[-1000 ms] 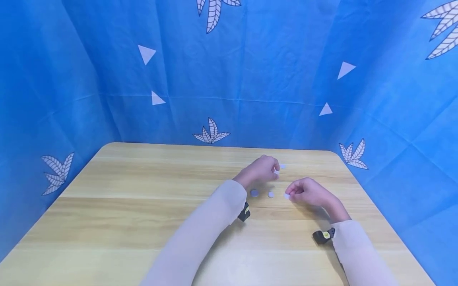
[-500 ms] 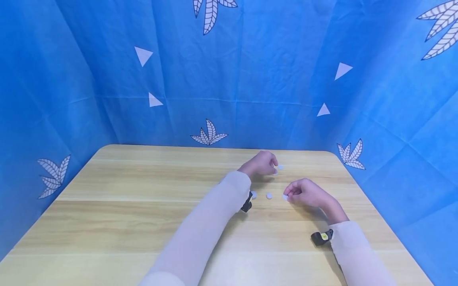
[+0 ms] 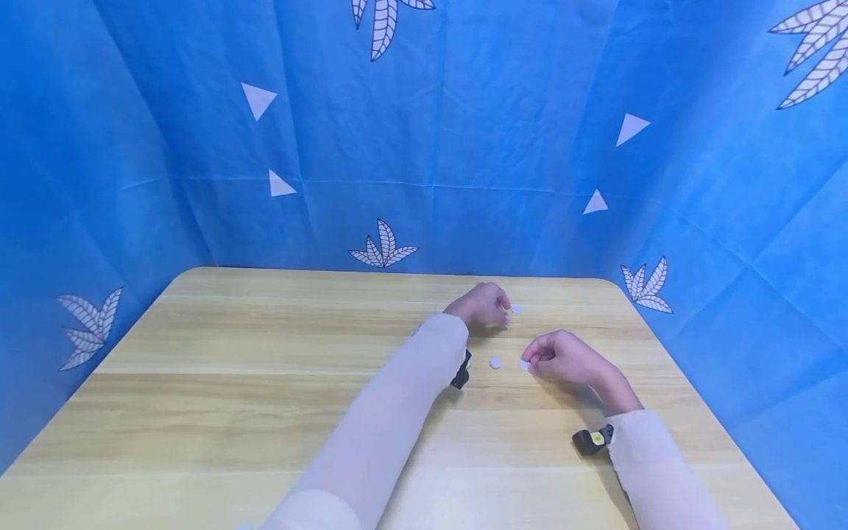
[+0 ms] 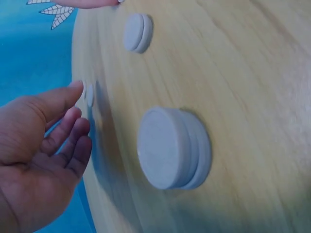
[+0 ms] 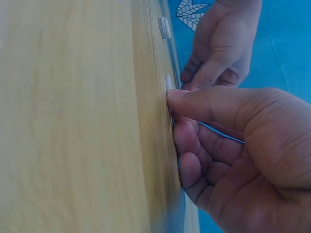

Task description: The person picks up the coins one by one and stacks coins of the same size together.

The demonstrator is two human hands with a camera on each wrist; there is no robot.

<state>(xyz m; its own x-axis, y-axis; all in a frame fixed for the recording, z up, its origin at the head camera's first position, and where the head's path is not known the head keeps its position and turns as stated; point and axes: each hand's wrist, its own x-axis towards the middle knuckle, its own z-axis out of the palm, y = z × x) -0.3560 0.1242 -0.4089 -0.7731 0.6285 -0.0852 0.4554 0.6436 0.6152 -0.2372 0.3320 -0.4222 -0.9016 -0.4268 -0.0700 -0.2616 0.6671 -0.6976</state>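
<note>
My left hand (image 3: 486,303) reaches over the far part of the table, thumb and fingertips pinching a pale disc (image 4: 83,91), seen nearly edge-on. Just beyond those fingertips another pale disc (image 3: 516,309) lies on the wood. Nearer me, my right hand (image 3: 563,357) pinches a flat white disc (image 3: 525,364) at the tabletop, its thumb on the rim and the other fingers curled underneath. Left of it sits a short stack of two discs (image 4: 138,33). A taller stack of grey-white discs (image 4: 170,148) stands close to the left wrist and is hidden behind it in the head view.
The pale wooden table (image 3: 265,397) has rounded far corners. Blue cloth (image 3: 371,132) with white leaf and triangle prints hangs behind it and at both sides. A small black wrist camera (image 3: 586,442) sticks out from the right cuff.
My left forearm has shifted slightly forward, so its wrist now covers the taller stack in the head view. The right hand keeps its pinch nearly still. The whole head view has drifted slightly.
</note>
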